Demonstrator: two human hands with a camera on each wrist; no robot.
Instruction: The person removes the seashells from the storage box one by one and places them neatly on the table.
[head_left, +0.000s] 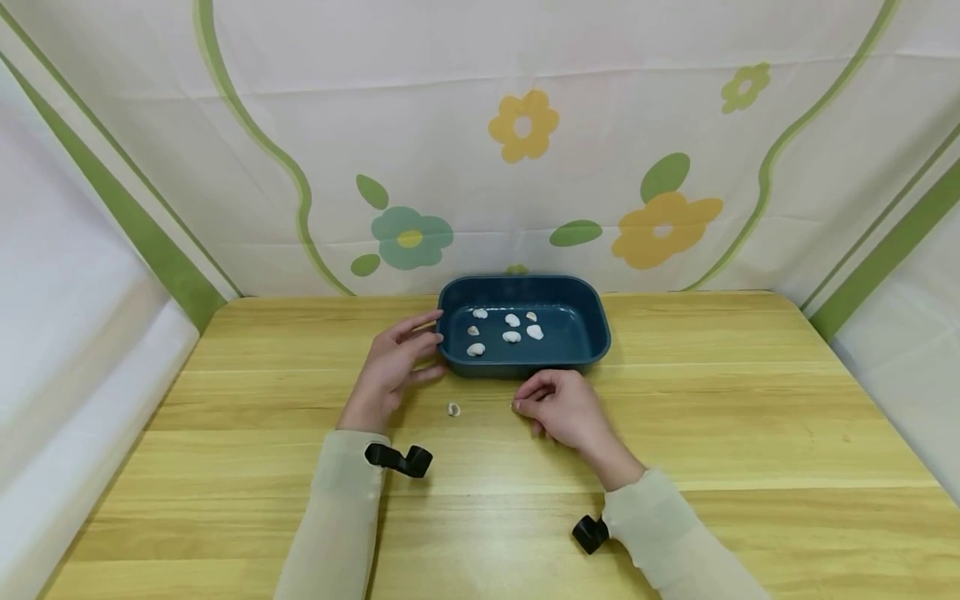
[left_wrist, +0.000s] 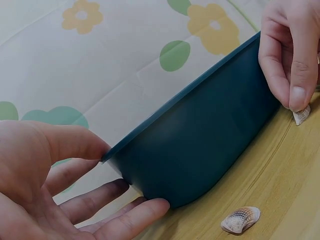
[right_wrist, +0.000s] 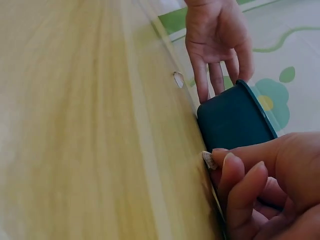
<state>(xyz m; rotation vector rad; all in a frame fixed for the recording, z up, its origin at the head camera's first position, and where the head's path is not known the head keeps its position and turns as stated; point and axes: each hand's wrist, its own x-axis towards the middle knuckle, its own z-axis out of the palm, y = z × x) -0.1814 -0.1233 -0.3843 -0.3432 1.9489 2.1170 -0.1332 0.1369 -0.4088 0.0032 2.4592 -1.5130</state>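
A dark blue rectangular basin (head_left: pixel 573 327) stands on the table against the back curtain, with several small white seashells (head_left: pixel 512 337) spread over its floor, mostly to the left. My left hand (head_left: pixel 390 362) rests against the basin's left end, fingers extended; the left wrist view shows its thumb (left_wrist: pixel 82 142) at the rim and fingertips along the side wall. Just in front of the basin, my right hand (head_left: pixel 566 408) pinches a small ribbed seashell (left_wrist: pixel 301 115) between thumb and fingers, low over the table. Another seashell (left_wrist: pixel 241 220), brown and white, lies loose on the wood between the hands.
The wood-grain table (head_left: pixel 750 400) stretches out on both sides of the basin. A white curtain (head_left: pixel 465 150) with printed flowers hangs directly behind it, and white cloth flanks both sides. Black wrist mounts (head_left: pixel 401 458) stick out from both sleeves.
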